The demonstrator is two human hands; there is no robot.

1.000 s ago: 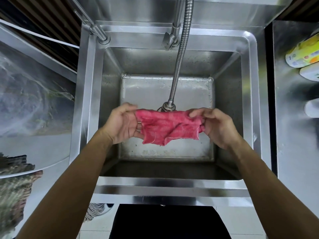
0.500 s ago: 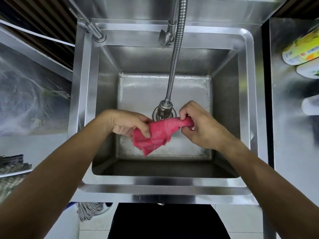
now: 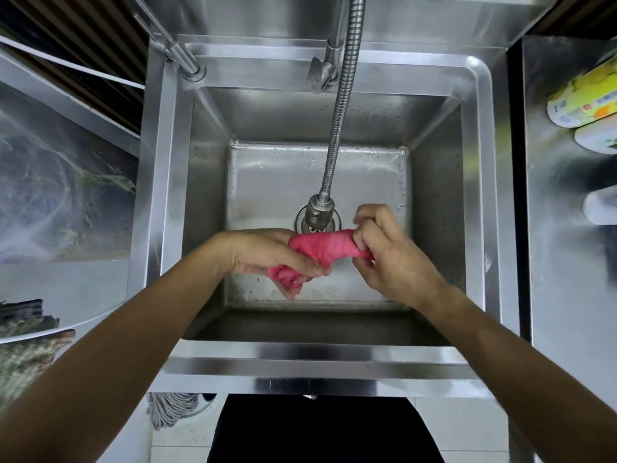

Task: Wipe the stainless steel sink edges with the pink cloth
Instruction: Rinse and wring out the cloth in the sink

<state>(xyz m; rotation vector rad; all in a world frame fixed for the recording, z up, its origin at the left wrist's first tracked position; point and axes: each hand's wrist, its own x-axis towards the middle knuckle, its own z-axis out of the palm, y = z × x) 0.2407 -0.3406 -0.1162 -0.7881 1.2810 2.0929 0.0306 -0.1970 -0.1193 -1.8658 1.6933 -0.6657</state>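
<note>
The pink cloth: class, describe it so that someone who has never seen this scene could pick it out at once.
Find the square steel sink filling the middle of the view. Over its basin, just below the flexible hose's nozzle, the left hand and right hand grip a twisted roll, the pink cloth. It is the only soft, coloured thing among bare metal.

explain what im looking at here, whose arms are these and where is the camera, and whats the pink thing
There is no machine here: these are a person's two bare arms, filmed by one wide-angle camera worn on their head, looking down. Below is a square stainless steel sink with a drain in its floor. A flexible metal hose hangs from the tap over the drain. The pink thing is a cloth, bunched into a roll and held over the basin. The left hand grips one end, the right hand the other. The cloth is not touching the sink edges. Bottles lie on the steel counter to the right, and a mop head shows below the sink.
</note>
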